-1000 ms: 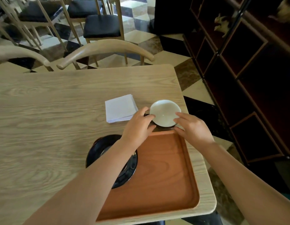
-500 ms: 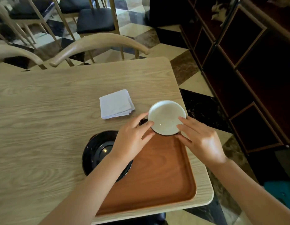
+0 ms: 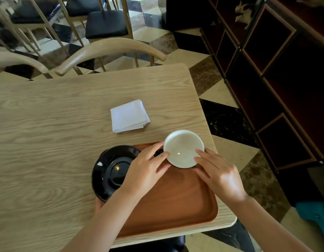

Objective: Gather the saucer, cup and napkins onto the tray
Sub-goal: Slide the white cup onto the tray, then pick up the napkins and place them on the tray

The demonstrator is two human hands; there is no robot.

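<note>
head view: the wooden table fills the frame, and at its near right corner lies the brown tray, directly beneath both hands. compared with a second ago, when the cup sat on bare table just beyond the tray's far edge, the white-lined cup now hangs over the tray's far right corner, so it has been carried toward the person and across the rim. i cannot tell whether its base already touches the tray floor or is a little above it.

the black saucer sits to the left of the left hand, partly hidden by that wrist; it overlaps the tray's left edge, half on and half off, much as it did half a second ago.

the left hand is partly curled, its fingertips pressed on the cup's left side near a dark handle. the right hand mirrors it, fingers spread and closed onto the cup's right rim and wall. together they clasp the cup between them.

the folded white napkins rest on the table beyond the left hand, well apart from the tray, unmoved.

my reading: the cup is about delivered, the saucer needs nudging fully inside, and the napkins are not yet fetched.
</note>
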